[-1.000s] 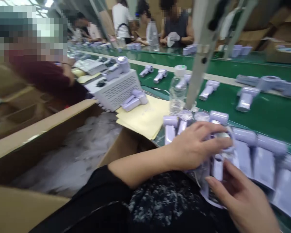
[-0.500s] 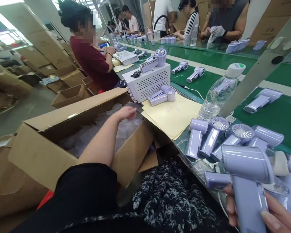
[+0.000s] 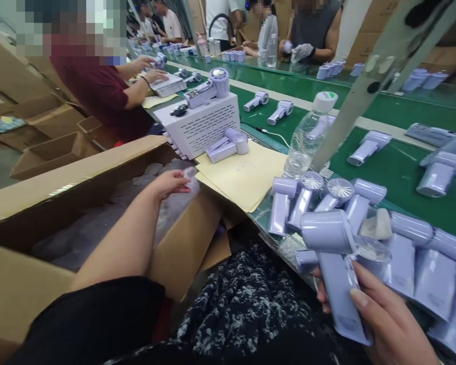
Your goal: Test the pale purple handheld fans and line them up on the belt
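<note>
My right hand (image 3: 376,309) is closed around the handle of a lavender handheld fan (image 3: 338,284), its barrel-shaped head upward, near the table edge. Over an open cardboard box (image 3: 190,243), my left hand (image 3: 171,183) pinches a small translucent plastic piece (image 3: 190,174). Many similar translucent pieces (image 3: 117,213) fill the box; their exact kind is unclear. Beside the held fan, several lavender fans lie close together on the table, among them one with its round grille (image 3: 340,188) showing. Some look covered in clear film.
A white vented metal case (image 3: 209,124) carries a partly open fan (image 3: 209,91). Yellow paper (image 3: 247,175), a clear bottle (image 3: 306,134) and a slanted metal post (image 3: 359,91) stand nearby. More fans lie on the green belt (image 3: 327,167). A co-worker in a dark red shirt (image 3: 87,91) is at left.
My left hand has risen slightly from the box contents, and a translucent piece now shows in its fingers. The view has turned right; my right hand still holds the fan.
</note>
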A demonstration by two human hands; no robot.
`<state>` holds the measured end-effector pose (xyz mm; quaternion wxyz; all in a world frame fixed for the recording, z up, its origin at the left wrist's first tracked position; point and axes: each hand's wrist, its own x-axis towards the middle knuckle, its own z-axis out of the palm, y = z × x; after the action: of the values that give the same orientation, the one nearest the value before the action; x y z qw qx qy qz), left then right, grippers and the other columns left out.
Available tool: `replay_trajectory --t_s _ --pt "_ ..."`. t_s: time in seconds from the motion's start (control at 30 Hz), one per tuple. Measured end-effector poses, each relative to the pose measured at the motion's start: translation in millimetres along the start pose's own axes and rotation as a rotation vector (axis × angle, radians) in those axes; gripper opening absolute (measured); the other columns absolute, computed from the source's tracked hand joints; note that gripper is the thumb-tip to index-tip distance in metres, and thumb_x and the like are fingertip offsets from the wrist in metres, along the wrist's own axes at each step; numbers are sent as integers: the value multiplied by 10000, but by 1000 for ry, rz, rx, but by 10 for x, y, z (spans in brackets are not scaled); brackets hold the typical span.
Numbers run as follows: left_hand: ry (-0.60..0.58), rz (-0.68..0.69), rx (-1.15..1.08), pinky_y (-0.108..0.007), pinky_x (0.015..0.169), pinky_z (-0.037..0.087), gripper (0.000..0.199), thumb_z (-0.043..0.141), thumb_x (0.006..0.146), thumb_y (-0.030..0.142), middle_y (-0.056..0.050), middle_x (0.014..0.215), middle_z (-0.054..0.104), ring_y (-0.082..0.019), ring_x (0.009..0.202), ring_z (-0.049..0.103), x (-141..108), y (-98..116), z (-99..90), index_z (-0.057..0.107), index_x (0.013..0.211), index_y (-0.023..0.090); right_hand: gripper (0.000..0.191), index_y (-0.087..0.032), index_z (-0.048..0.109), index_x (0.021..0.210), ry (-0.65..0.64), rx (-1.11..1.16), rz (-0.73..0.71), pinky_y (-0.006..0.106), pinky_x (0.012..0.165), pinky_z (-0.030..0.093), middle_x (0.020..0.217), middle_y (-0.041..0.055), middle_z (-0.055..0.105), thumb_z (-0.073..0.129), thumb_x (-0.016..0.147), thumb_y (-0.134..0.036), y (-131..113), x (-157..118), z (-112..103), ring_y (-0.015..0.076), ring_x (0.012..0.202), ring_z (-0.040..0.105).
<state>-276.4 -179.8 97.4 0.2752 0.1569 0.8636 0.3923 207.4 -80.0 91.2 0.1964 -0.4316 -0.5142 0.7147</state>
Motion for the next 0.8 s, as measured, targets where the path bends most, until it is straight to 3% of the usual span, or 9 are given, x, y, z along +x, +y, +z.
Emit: replay_trajectory --t_s 0.1,0.2,0.27,0.37,0.43,0.57,0.67,0.8 --pt "-84 202 -38 -288 761 583 235 631 947 311 20 709 615 -91 682 645 -257 352 279 588 808 127 524 -192 719 1228 28 -31 -90 321 600 619 874 121 806 726 859 -564 -78 8 68 263 690 745" --pt "-192 466 -103 -276 754 549 337 597 926 429 21 662 592 -80 654 604 -655 680 617 592 731 154 514 -194 700 1280 58 -93 -141 332 628 616 833 85 786 667 914 -554 -151 -5 121 256 705 738" --pt "-354 691 -105 -283 677 530 350 658 863 481 -12 659 604 -134 629 567 -936 858 844 618 667 194 498 -197 697 1300 87 -146 -176 367 717 631 942 95 799 640 937 -534 -178 -29 128 280 818 756" --pt "-653 944 -45 -291 632 465 336 601 879 390 -21 660 559 -161 627 518 -1244 1034 1184 588 595 210 542 -185 666 1349 134 -151 -209 450 916 615 1215 130 770 657 926 -525 -166 -77 100 330 1067 740" --pt "-732 977 -23 -294 653 442 305 564 864 335 -17 690 548 -167 667 526 -1328 1081 1396 549 588 208 596 -170 638 1381 150 -133 -204 495 1013 576 1308 146 736 676 912 -536 -124 -100 64 350 1169 709" --pt "-635 939 92 -306 686 421 279 542 848 338 -15 729 555 -178 720 525 -1287 1066 1676 498 605 208 607 -187 646 1388 240 -213 -188 518 1075 540 1372 142 708 684 912 -559 -43 -113 17 358 1250 675" --pt "-570 897 102 -301 657 390 304 503 876 363 -2 708 519 -168 694 489 -1200 1041 1730 470 615 209 576 -214 640 1413 255 -317 -250 517 1088 534 1422 128 679 643 948 -554 -86 -79 69 356 1305 643" --pt "-550 822 50 -297 641 388 249 535 865 362 5 723 523 -164 684 492 -1078 998 1686 530 674 203 544 -226 581 1486 180 -426 -406 503 1162 475 1508 108 611 550 1018 -501 -304 88 270 330 1421 546"
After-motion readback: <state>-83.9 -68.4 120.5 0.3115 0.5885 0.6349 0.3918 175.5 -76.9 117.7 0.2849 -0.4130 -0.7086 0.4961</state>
